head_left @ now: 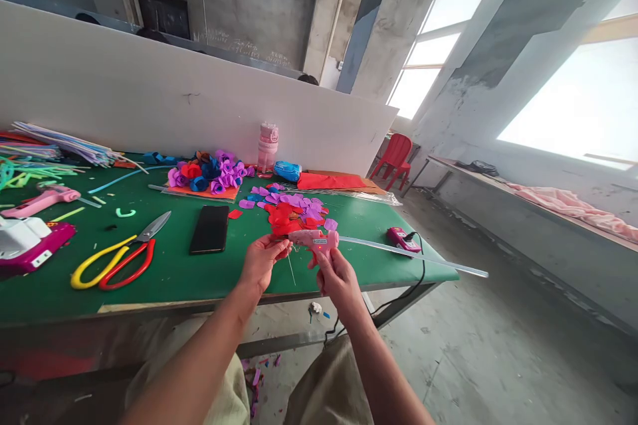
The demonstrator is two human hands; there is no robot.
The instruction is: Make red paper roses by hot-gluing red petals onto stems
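My right hand (339, 279) is wrapped round the handle of a pink hot glue gun (312, 239), which has a small red light lit. A long clear glue stick (413, 254) juts out of its back end to the right. At the nozzle, my left hand (264, 259) is closed in a pinch. A thin wire (292, 269) hangs down from those fingers; whatever else they hold is hidden. Just behind both hands lie loose red petals (282, 216) and purple petals (299, 201) on the green tabletop (169, 272).
Left of my hands lie a black phone (209, 229) and scissors (124, 255) with yellow and red handles. Finished-looking flowers (214, 171) are heaped behind. A pink bottle (268, 148) stands by the white partition (199, 93). A corded pink power strip (403, 241) sits near the right edge.
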